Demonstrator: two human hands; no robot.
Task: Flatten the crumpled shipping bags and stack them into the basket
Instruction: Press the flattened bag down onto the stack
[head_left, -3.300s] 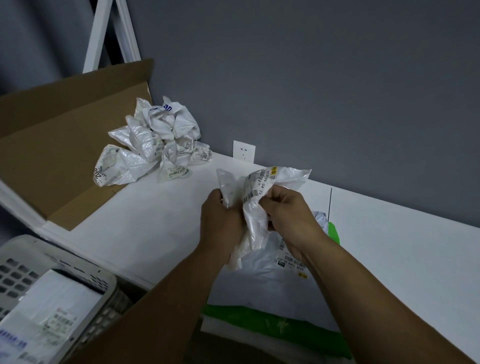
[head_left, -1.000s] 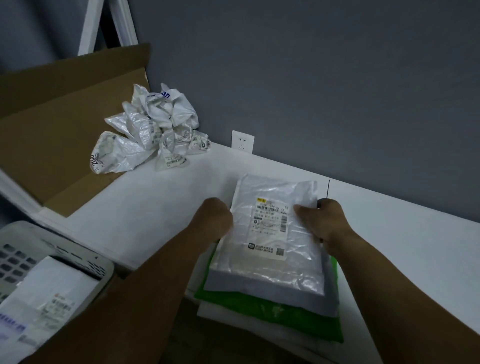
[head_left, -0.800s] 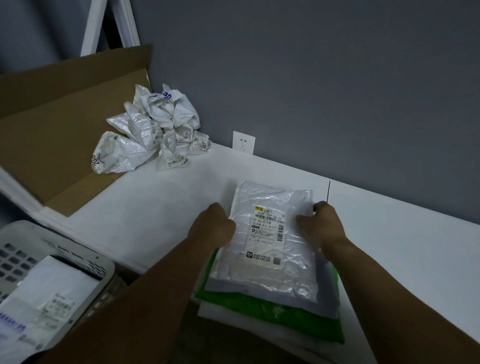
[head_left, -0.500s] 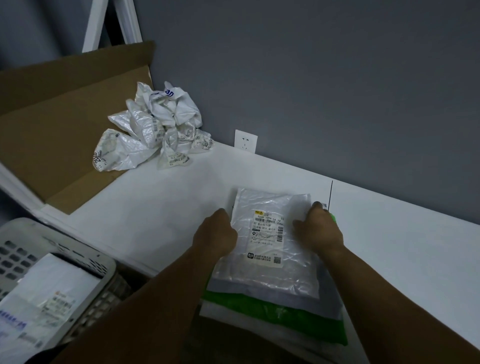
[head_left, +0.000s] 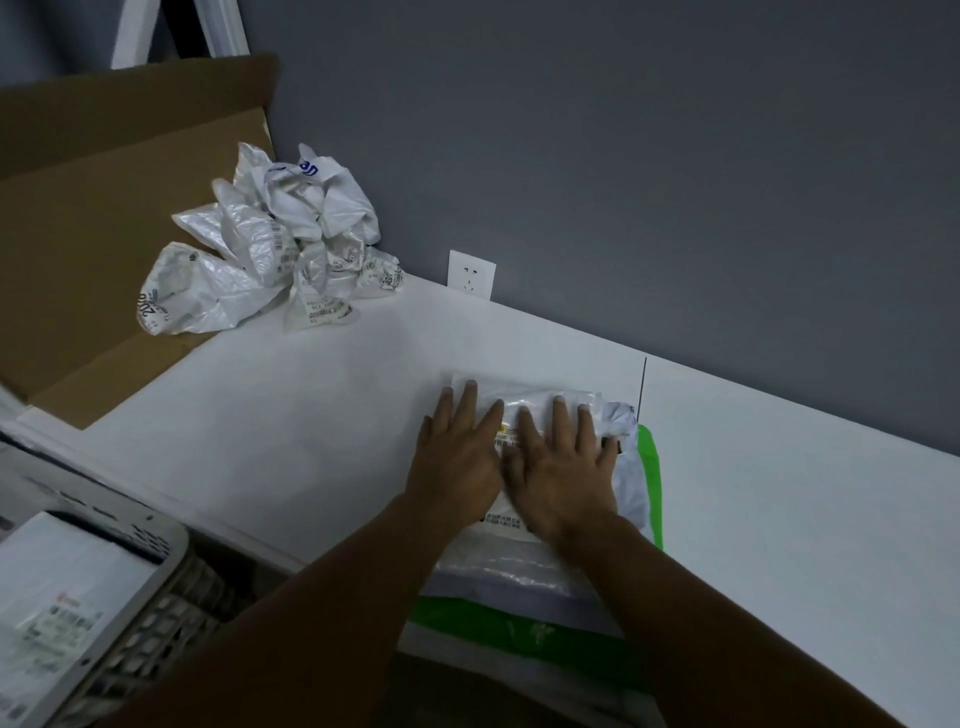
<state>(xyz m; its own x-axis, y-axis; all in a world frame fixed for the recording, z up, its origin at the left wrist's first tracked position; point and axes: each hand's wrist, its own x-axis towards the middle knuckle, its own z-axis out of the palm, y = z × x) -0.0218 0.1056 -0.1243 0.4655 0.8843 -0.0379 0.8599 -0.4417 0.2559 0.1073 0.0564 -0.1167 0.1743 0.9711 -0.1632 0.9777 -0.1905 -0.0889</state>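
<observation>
Both hands were flat, fingers straight: left hand (head_left: 457, 457) and right hand (head_left: 563, 478) pressed side by side on the clear shipping bag (head_left: 509, 564), gripping nothing. It lay on a green bag (head_left: 524, 631) at the worktop's (head_left: 311, 415) near edge. Crumpled bags (head_left: 280, 249) were heaped in the far left corner, and the basket (head_left: 174, 543) sat off the near left corner.

Left hand (head_left: 457, 457) and right hand (head_left: 563, 475) press flat on a translucent plastic shipping bag (head_left: 524, 561) atop a green bag (head_left: 519, 631) at the white table's (head_left: 322, 415) near edge.
</observation>
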